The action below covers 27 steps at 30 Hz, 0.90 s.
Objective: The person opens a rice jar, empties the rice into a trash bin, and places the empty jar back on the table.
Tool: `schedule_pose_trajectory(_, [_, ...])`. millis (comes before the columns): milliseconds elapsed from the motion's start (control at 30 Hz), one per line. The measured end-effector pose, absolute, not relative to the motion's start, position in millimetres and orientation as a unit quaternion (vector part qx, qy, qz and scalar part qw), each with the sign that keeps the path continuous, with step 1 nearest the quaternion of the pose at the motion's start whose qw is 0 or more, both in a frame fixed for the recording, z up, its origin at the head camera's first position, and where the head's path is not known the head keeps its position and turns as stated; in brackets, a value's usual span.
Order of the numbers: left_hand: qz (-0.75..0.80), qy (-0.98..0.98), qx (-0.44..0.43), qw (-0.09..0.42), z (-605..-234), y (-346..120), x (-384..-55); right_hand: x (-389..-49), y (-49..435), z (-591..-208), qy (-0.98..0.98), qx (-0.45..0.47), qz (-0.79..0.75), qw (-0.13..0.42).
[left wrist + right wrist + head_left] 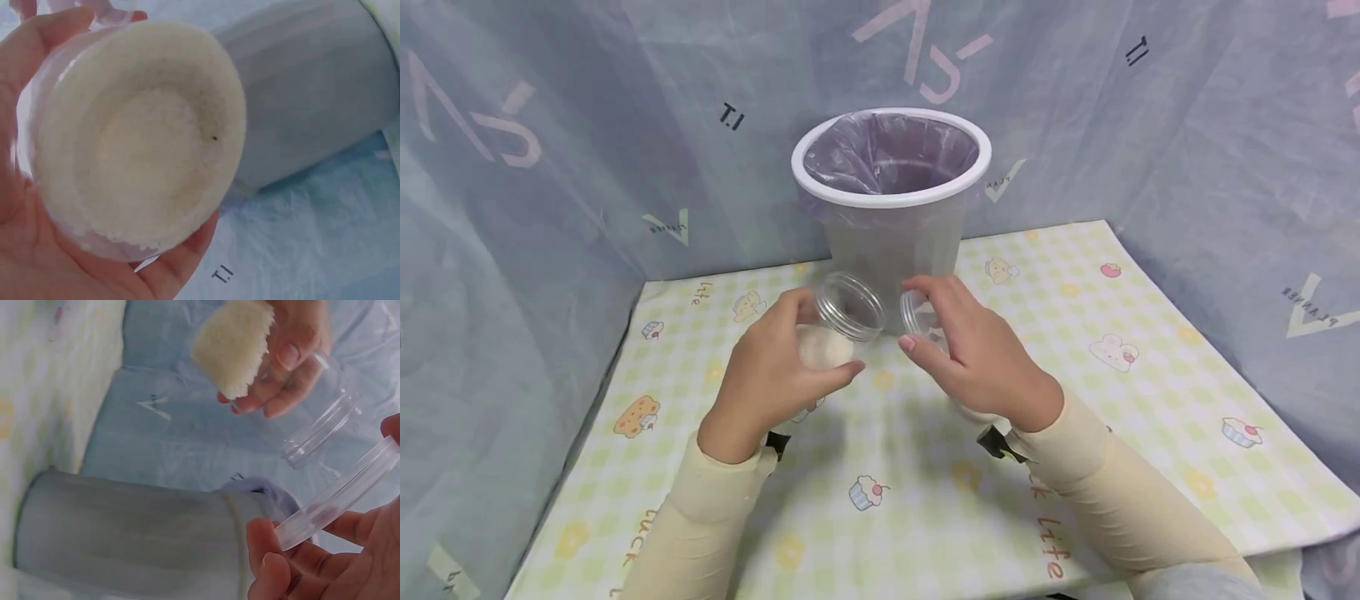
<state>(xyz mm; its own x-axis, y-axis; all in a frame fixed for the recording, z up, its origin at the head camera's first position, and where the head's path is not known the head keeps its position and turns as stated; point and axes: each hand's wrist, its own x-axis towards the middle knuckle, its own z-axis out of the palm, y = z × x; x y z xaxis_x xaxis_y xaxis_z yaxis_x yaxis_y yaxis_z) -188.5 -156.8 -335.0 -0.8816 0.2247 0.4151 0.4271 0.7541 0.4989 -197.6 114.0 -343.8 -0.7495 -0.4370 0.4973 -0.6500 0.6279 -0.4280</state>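
Note:
My left hand [765, 365] grips a clear plastic jar [850, 307], its threaded mouth tilted up and toward the right hand. White, rice-like grains [824, 347] fill the lower part. From below, the left wrist view shows the grains [147, 156] through the jar's base, with one tiny dark speck among them. A clear round lid [350, 495] is pinched by its edge between the thumb and fingers of my right hand [985, 360]. The lid is held on edge, a small gap away from the jar's mouth.
Behind both hands stands a pale grey bin [891, 250] with a white rim and a purple plastic liner [842, 158]. A green checked cloth [925, 508] with printed cakes and animals covers the table. Blue-grey fabric [700, 83] hangs at the back and sides.

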Motion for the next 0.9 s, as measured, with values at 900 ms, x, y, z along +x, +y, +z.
schedule_pose_trajectory(900, [-0.234,-0.93,-0.198,0.201,-367.7,-171.6,-186.4,-185.2,93.2,-400.5,-0.907,0.356,0.194,0.118])
